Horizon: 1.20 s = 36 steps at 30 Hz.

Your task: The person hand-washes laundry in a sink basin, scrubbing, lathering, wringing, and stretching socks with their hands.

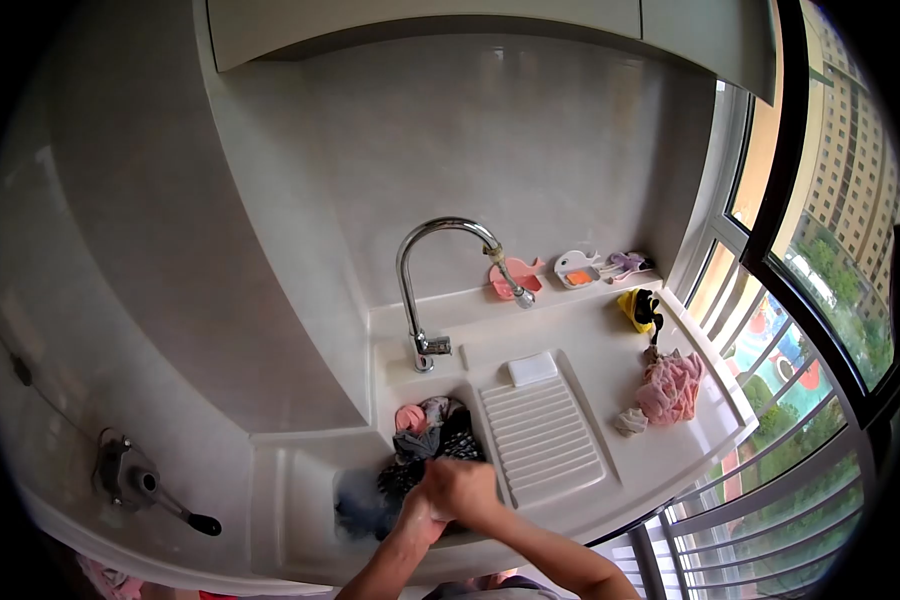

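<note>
My left hand and my right hand are pressed together over the front of the sink basin. Their fingers are closed, and whatever may lie between them is hidden. Just behind and below them is a black cloth with white spots. Next to it in the basin lie a dark grey cloth and a pink cloth. Dark cloth sits in cloudy water left of my hands.
A chrome faucet arches behind the basin. To the right is a ribbed washboard with a white soap bar. Farther right lie pink cloth and a yellow-black item. Fish-shaped soap dishes line the back ledge.
</note>
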Motion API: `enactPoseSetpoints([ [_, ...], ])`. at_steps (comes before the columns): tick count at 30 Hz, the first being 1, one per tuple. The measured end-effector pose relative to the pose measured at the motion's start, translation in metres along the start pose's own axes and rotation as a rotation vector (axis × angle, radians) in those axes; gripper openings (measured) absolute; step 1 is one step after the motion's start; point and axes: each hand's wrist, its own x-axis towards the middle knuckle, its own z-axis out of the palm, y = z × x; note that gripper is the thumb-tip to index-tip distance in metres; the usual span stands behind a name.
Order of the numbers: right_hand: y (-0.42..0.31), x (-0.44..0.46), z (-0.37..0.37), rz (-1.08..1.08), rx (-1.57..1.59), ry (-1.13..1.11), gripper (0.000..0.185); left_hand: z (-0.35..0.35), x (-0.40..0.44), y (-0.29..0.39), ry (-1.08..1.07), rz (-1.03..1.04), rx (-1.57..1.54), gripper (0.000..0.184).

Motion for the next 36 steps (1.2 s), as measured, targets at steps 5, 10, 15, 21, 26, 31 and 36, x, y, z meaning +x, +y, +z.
enactPoseSetpoints([
  [5, -0.02, -0.01, 0.001, -0.062, -0.038, 0.074, 0.019, -0.058, 0.075, -0.026, -0.58, 0.035, -0.182, 0.029],
  [10, -0.006, -0.008, -0.004, -0.106, 0.027, 0.015, 0.007, -0.036, 0.042, -0.026, -0.484, -0.015, -0.163, 0.039],
  [15, -0.008, -0.006, 0.002, -0.098, 0.053, 0.101, 0.011, -0.035, 0.057, -0.017, -0.4, -0.024, -0.002, 0.04],
  [21, 0.004, -0.012, 0.01, -0.033, 0.078, 0.023, 0.025, 0.002, 0.012, -0.016, -0.317, -0.1, -0.141, 0.037],
  [26, -0.016, -0.033, 0.016, -0.092, 0.012, -0.019, 0.021, -0.099, 0.093, -0.05, -0.901, -0.28, -0.778, 0.032],
  [31, 0.015, -0.02, 0.012, -0.036, 0.07, -0.049, 0.017, -0.027, 0.032, -0.025, -0.25, -0.086, -0.079, 0.03],
  [36, -0.007, -0.032, 0.012, -0.066, 0.007, 0.026, 0.021, -0.063, 0.086, -0.031, -0.809, 0.046, -0.143, 0.033],
])
